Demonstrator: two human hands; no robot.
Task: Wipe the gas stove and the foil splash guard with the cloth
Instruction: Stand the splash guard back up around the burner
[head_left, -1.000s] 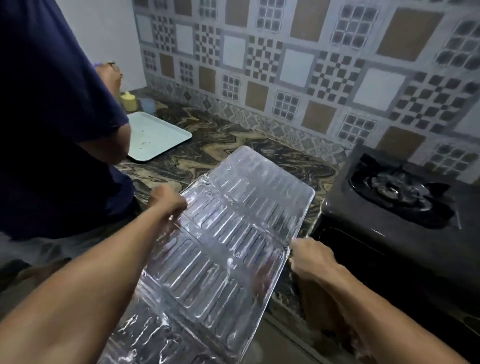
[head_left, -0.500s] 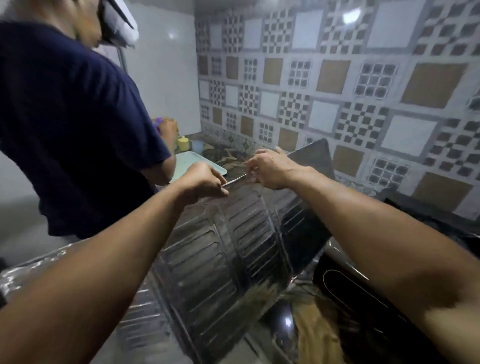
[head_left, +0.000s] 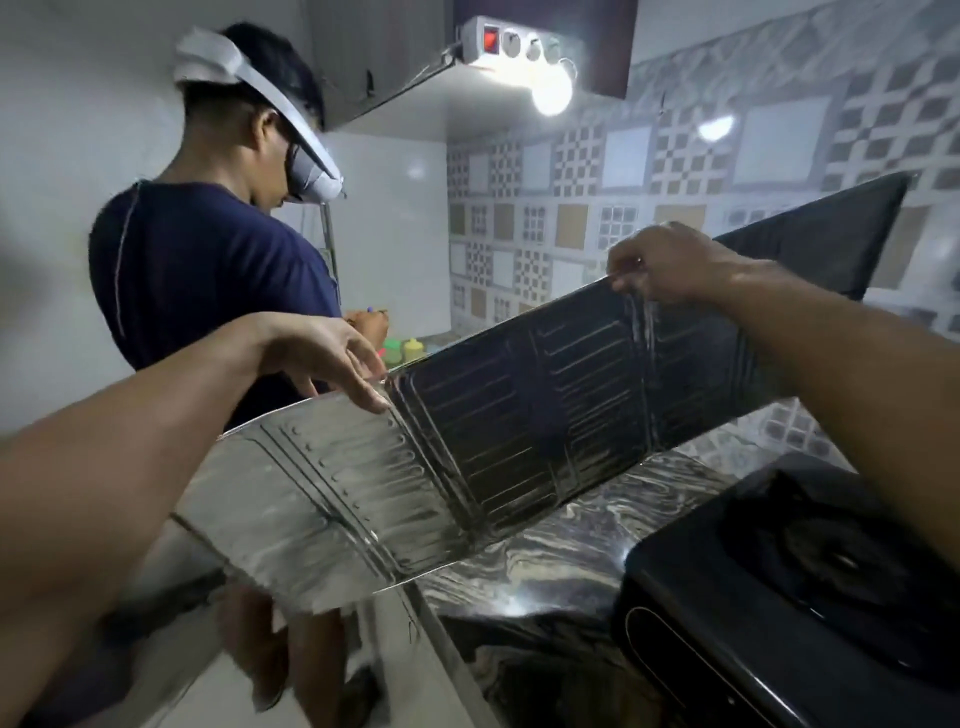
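The foil splash guard (head_left: 519, 431) is held upright on its lower edge on the marbled countertop (head_left: 582, 540), unfolded into angled panels. Its top edge is pinched by the left hand (head_left: 322, 358) at a fold, thumb and fingertips closed on the foil, other fingers loosely spread. The same edge is pinched further along by the right hand (head_left: 670, 262), fingers curled over the rim. A two-point hold at the top is likely chosen because the foil is thin and floppy; held at one point it would probably sag or crease. The near-left panel hangs past the counter edge, unsupported. The far panel rises dark behind the right hand, near the tiled wall (head_left: 571, 208).

The gas stove (head_left: 789, 571) sits on the counter to the right, just beside the guard's base, burner visible, untouched. The guard is judged to be being stood up or repositioned around the stove rather than wiped. No cloth is seen in either hand or on the counter, so wiping does not appear to be under way.

Another person in a dark blue shirt (head_left: 208, 280), wearing a headset, stands at the left by the far counter, where small bottles (head_left: 402, 351) are seen.
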